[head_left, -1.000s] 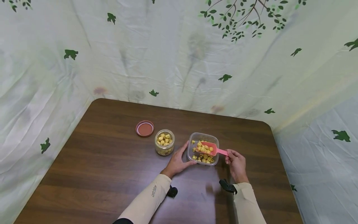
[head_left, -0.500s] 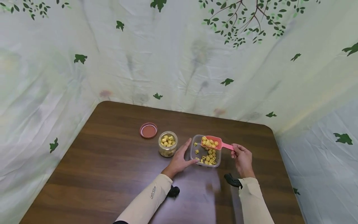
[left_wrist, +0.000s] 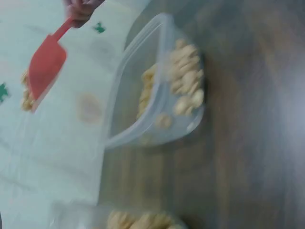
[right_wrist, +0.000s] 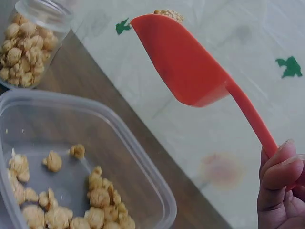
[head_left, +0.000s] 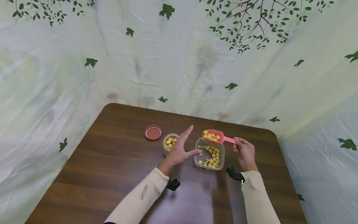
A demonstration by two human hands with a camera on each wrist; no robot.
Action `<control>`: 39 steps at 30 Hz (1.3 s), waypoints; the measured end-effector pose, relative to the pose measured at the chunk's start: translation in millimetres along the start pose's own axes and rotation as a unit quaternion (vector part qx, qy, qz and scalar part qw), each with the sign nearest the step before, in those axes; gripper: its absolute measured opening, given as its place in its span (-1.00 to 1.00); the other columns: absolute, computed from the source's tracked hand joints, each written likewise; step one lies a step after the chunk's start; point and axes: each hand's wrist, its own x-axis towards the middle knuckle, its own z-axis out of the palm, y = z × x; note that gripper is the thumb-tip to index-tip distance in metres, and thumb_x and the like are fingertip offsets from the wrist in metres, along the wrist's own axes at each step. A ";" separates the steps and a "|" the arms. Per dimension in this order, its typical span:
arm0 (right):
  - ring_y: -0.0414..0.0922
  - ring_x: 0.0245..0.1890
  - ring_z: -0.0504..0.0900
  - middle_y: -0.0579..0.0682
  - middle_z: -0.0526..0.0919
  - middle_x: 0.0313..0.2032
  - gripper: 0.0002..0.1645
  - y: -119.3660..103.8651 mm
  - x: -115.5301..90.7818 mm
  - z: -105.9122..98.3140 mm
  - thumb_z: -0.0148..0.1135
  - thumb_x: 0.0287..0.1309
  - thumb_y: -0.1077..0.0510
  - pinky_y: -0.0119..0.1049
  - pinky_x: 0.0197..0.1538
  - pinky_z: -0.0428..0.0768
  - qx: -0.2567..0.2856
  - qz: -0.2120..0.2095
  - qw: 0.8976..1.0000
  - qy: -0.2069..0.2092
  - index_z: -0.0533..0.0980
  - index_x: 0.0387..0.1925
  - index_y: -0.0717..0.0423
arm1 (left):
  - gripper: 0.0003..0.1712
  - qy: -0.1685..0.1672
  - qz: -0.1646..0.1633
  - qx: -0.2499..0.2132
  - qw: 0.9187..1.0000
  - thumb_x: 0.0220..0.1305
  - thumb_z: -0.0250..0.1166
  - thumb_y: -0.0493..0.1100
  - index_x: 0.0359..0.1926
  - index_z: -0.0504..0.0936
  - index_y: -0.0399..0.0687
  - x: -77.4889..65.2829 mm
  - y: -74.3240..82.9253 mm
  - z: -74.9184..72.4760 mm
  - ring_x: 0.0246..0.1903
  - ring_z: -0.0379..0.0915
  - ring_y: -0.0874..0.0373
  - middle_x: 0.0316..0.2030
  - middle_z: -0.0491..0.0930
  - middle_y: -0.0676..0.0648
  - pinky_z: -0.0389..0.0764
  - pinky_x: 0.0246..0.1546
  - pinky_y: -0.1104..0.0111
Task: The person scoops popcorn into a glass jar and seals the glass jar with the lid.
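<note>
Beside the clear tub [head_left: 205, 155], the right hand [head_left: 245, 153] pinches a scoop [right_wrist: 186, 62] of popcorn [head_left: 211, 136] — left hand [head_left: 177, 152], fingers splayed

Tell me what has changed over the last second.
The left hand has let go of the container and lifted away. The right hand has raised the scoop, popcorn in it, out of the container toward its far side. Jar and lid stayed put.

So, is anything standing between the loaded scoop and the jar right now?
Yes: in the head view, the left hand lies across the straight line from the scoop to the jar, covering part of the jar. Its height relative to the scoop is hard to judge. Nothing else visible blocks it.
</note>
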 end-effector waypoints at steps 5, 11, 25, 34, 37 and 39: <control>-0.25 -0.66 0.46 -0.05 0.56 -0.61 -0.70 -4.3 2.0 14.2 0.06 0.36 0.26 -0.50 -0.56 0.49 -0.009 -0.001 1.000 -0.007 0.62 -0.46 0.10 | 0.16 0.028 0.001 0.019 0.999 0.00 0.32 0.42 0.50 0.07 0.06 4.8 -3.4 -28.3 0.40 0.05 -0.06 0.44 0.13 -0.11 0.15 0.35 -0.01; -0.26 -0.65 0.46 -0.05 0.55 -0.61 -0.81 -4.1 2.8 30.9 0.05 0.37 0.27 -0.50 -0.56 0.48 -0.034 -0.009 0.999 -0.020 0.59 -0.29 0.22 | 0.04 0.044 -0.001 0.026 0.999 0.05 0.42 0.24 0.46 0.17 0.03 4.1 -18.3 -58.2 0.37 0.10 -0.07 0.39 0.24 -0.13 0.18 0.32 -0.03; -0.29 -0.68 0.47 -0.07 0.56 -0.60 -0.69 8.3 3.6 66.0 0.03 0.39 0.27 -0.50 -0.55 0.52 -0.090 -0.012 0.995 -0.046 0.44 0.00 0.46 | -0.08 0.044 -0.036 0.014 0.998 0.07 0.48 0.00 0.41 0.27 -0.05 -15.3 -69.8 -84.6 0.36 0.12 -0.06 0.36 0.28 -0.16 0.15 0.33 -0.06; -0.29 -0.68 0.46 -0.09 0.55 -0.60 -0.66 13.7 4.2 77.8 0.04 0.38 0.25 -0.50 -0.53 0.52 -0.095 0.000 0.994 -0.056 0.44 0.03 0.47 | -0.09 0.046 -0.054 0.008 0.997 0.04 0.48 -0.16 0.40 0.28 -0.12 -27.2 -88.5 -79.1 0.33 0.16 -0.23 0.36 0.28 -0.22 0.14 0.33 -0.07; -0.29 -0.67 0.45 -0.08 0.54 -0.60 -0.65 17.0 3.4 82.0 0.04 0.38 0.26 -0.51 -0.55 0.50 -0.096 -0.005 0.993 -0.062 0.42 0.05 0.50 | -0.09 0.047 -0.064 -0.001 0.997 0.04 0.49 -0.18 0.40 0.27 -0.12 -32.0 -93.8 -74.4 0.32 0.17 -0.27 0.36 0.27 -0.23 0.16 0.33 -0.07; -0.29 -0.67 0.45 -0.08 0.53 -0.59 -0.64 19.6 2.7 84.7 0.04 0.38 0.27 -0.51 -0.56 0.50 -0.096 -0.009 0.993 -0.066 0.42 0.04 0.52 | -0.07 0.047 -0.073 0.003 0.996 0.04 0.49 -0.14 0.41 0.26 -0.09 -35.3 -96.9 -71.2 0.34 0.15 -0.24 0.37 0.26 -0.21 0.16 0.33 -0.06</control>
